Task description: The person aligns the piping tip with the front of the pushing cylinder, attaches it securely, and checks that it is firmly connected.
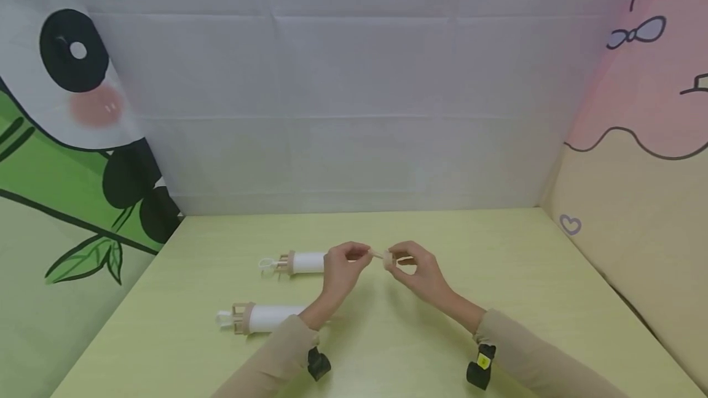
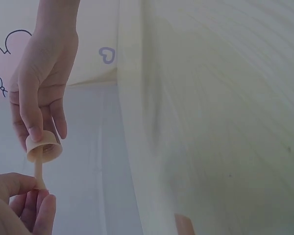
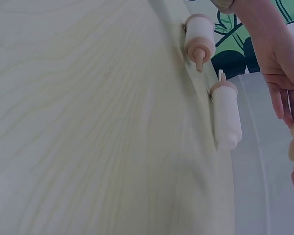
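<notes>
Above the table, my left hand (image 1: 344, 270) pinches the thin spout of a tan nozzle cap (image 2: 44, 148) between thumb and fingers. My right hand (image 1: 417, 269) grips the cap's wide ring from the other side, and its hollow underside partly shows in the left wrist view. Behind my left hand lies one white bottle (image 3: 227, 117) on its side, its bare white end facing right. Nearer to me is a second white bottle (image 1: 271, 318), also lying down. A tan nozzle cap (image 3: 200, 48) sits on its right end.
Both bottles carry a tan pronged collar (image 1: 242, 318) with a white loop at their left ends. The pale wooden table (image 1: 498, 263) meets a white cloth backdrop (image 1: 359, 109). Printed cloth walls stand at left and right.
</notes>
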`<state>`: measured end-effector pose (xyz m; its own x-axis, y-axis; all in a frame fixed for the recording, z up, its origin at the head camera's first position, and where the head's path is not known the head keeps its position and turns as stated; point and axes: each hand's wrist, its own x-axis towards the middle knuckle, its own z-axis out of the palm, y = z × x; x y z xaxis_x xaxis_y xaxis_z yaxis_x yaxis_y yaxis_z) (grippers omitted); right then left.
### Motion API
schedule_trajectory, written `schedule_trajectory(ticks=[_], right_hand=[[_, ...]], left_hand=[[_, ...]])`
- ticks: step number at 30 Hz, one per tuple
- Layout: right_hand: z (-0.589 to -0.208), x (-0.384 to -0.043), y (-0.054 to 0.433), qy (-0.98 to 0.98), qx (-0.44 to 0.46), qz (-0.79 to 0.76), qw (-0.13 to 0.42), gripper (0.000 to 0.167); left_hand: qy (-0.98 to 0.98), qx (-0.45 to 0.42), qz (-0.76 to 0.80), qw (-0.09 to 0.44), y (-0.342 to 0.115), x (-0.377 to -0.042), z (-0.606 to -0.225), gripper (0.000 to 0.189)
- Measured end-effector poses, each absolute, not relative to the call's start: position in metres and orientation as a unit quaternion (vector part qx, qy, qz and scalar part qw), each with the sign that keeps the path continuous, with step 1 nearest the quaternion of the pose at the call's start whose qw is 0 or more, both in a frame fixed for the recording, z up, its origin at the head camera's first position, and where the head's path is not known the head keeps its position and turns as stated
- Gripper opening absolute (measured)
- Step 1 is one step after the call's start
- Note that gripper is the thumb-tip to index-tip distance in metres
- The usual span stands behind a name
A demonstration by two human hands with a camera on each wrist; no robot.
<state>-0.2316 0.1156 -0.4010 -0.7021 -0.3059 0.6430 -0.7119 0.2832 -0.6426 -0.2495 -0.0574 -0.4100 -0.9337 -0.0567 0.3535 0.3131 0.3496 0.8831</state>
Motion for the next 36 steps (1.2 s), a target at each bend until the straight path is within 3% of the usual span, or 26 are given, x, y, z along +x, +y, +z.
schedule_trajectory(ticks=[7, 23, 36], right_hand=[[-0.402, -0.231, 0.116, -0.779, 0.317, 0.507, 0.188, 0.026], [-0.407, -0.23, 0.124, -0.758, 0.331, 0.51, 0.235, 0.026], [-0.408, -0.229, 0.122, -0.755, 0.288, 0.556, 0.195, 0.024]], left_hand=[[-0.803, -0.095, -0.567, 0.156, -0.053, -0.245, -0.409, 0.009], [-0.816, -0.16, -0.532, 0.16, -0.041, -0.235, -0.407, 0.015], [-0.813, -0.181, -0.526, 0.173, -0.039, -0.234, -0.407, 0.017]])
